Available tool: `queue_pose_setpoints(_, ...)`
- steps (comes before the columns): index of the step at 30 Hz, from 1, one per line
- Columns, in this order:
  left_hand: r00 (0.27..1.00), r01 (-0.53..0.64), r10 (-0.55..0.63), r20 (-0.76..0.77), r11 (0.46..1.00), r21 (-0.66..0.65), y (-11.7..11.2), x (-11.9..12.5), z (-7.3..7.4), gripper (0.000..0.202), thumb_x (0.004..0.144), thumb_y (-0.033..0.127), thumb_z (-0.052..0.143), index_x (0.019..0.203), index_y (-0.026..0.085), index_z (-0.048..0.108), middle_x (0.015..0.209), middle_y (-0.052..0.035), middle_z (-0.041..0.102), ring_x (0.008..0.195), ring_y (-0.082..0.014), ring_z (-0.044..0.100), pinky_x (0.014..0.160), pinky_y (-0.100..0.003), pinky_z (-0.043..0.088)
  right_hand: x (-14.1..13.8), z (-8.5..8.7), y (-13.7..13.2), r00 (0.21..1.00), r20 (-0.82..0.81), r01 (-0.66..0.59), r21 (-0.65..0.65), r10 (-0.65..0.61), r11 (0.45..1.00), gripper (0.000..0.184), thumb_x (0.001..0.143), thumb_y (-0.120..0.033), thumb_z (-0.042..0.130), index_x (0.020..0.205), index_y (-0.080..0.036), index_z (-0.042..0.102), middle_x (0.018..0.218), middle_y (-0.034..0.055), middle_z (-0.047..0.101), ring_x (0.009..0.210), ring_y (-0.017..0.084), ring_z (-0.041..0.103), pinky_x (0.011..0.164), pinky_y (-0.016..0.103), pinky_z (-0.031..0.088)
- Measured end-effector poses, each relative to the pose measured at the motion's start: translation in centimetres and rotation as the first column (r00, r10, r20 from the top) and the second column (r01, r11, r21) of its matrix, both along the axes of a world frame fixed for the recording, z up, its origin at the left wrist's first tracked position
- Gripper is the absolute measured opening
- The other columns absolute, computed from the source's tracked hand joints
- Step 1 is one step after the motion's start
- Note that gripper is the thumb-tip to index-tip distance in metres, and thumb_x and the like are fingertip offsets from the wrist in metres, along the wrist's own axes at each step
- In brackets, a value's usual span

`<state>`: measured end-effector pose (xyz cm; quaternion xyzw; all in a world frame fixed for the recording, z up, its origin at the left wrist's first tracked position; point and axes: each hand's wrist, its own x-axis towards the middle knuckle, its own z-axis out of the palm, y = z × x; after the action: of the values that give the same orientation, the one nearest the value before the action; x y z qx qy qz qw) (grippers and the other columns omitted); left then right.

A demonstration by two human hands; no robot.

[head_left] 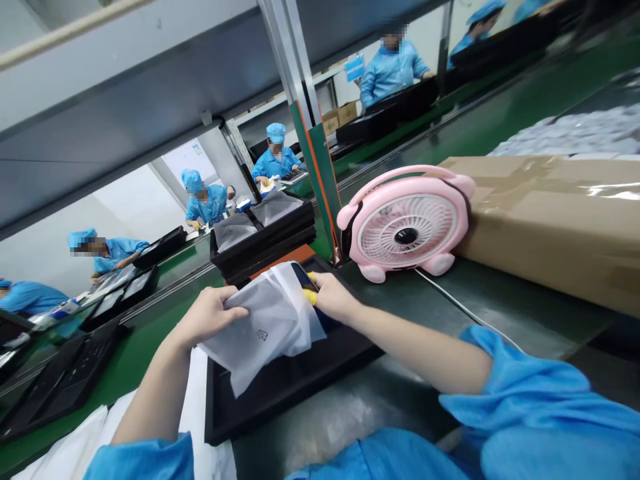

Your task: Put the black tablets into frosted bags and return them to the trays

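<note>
My left hand [210, 317] pinches the edge of a translucent white bag [265, 323] between thumb and fingers. A small printed triangle mark shows on the bag. My right hand [334, 299], with yellow covers on its fingertips, grips a dark flat panel [302, 275] at the bag's right end. Most of that panel is hidden by the bag, so its exact kind cannot be made out. Below both hands lies a black tray [280, 383] on the bench.
A pink fan [407, 223] stands right of the tray, its white cord [467, 310] trailing across the bench. Beside it is a large cardboard box [550, 227]. Stacked black trays [265, 237] rise behind my hands, near a metal post [320, 173]. White sheets [195, 400] lie at left; co-workers sit beyond.
</note>
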<state>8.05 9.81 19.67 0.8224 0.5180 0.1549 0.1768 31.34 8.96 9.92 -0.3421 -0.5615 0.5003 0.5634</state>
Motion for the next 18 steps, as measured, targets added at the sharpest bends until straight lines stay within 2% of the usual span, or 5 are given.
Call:
queue_pose_setpoints(6,0.888,-0.257,0.182,0.423,0.958,0.127,0.0,-2.2,-2.8,0.032,0.06,0.046,0.064,0.068,0.015,0.06,0.06,0.0019,0.056,0.055,-0.0122,0.049,0.053,-0.021,0.039,4.6,2.6,1.8,0.821,0.445,-0.432,0.075,0.357,0.899,0.038,0.044,-0.036,0.076,0.075,-0.017,0.065,0.071,-0.0021,0.067,0.07,0.016,0.062,0.068,0.025,0.048)
queue_pose_setpoints(10,0.821,-0.349,0.268,0.504,0.935,0.071,0.2,-2.8,-5.0,0.034,0.058,0.046,0.065,0.069,0.014,0.061,0.058,0.0024,0.056,0.055,-0.0119,0.049,0.053,-0.021,0.039,6.6,4.9,3.7,0.629,0.776,-0.236,0.25,-0.049,0.939,0.023,0.054,-0.013,0.067,0.076,-0.02,0.067,0.061,-0.0034,0.065,0.059,0.013,0.06,0.06,0.021,0.045)
queue_pose_setpoints(12,0.764,-0.375,0.289,0.576,0.927,0.031,0.2,-2.3,-6.2,0.037,0.057,0.046,0.066,0.073,0.014,0.061,0.062,0.0014,0.058,0.059,-0.013,0.052,0.055,-0.022,0.041,7.6,7.1,4.5,0.569,0.774,-0.159,0.435,-0.278,0.886,0.027,0.06,-0.008,0.06,0.082,-0.021,0.068,0.069,-0.0023,0.067,0.067,0.014,0.061,0.068,0.023,0.045)
queue_pose_setpoints(16,0.635,-0.402,0.325,0.701,0.914,-0.059,0.4,-0.1,-8.9,0.043,0.056,0.048,0.066,0.08,0.013,0.062,0.066,0.0003,0.06,0.061,-0.0133,0.053,0.057,-0.023,0.041,7.8,11.4,5.0,0.696,0.517,-0.019,0.707,-0.498,0.707,0.028,0.067,-0.018,0.058,0.093,-0.02,0.068,0.093,0.0015,0.066,0.09,0.017,0.059,0.084,0.029,0.043)
queue_pose_setpoints(18,0.613,-0.391,0.312,0.726,0.918,-0.064,0.6,1.4,-10.3,0.04,0.057,0.047,0.066,0.076,0.012,0.061,0.063,0.0007,0.058,0.06,-0.0126,0.052,0.057,-0.022,0.041,5.8,12.3,5.1,0.758,0.47,0.01,0.685,-0.452,0.728,0.043,0.065,-0.029,0.064,0.106,-0.02,0.063,0.1,0.0022,0.065,0.093,0.018,0.058,0.084,0.029,0.044)
